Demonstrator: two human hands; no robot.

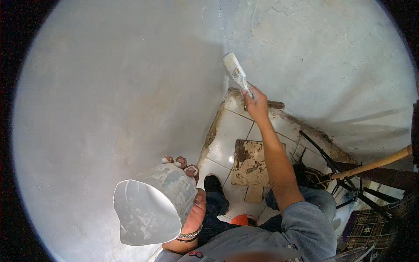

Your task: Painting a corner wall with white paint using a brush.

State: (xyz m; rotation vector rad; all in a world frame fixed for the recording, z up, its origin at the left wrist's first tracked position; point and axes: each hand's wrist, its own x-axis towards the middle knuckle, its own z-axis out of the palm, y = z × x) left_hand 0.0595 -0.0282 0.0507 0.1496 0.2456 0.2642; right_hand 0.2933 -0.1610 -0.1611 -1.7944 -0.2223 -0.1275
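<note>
My right hand [257,103] grips the handle of a flat paintbrush [235,68]. White paint coats its bristles and ferrule, and the bristle end is at the inside corner between the left wall [131,98] and the right wall [311,59]. Whether the tip touches the plaster is hard to tell. My left hand [198,199] is wrapped around a white container [147,213] with an uneven cut rim and paint smears. Its mouth faces up towards me, with white or pale grey inside. Paint marks the fingertips of that hand.
A short wooden piece [276,104] lies by the corner, partly behind my right hand. A worn paddle-shaped board [250,163] rests on white floor tiles [237,126]. At right are a black metal frame [322,154], a wooden pole [373,162] and patterned fabric [370,229]. Something orange [242,220] is between my legs.
</note>
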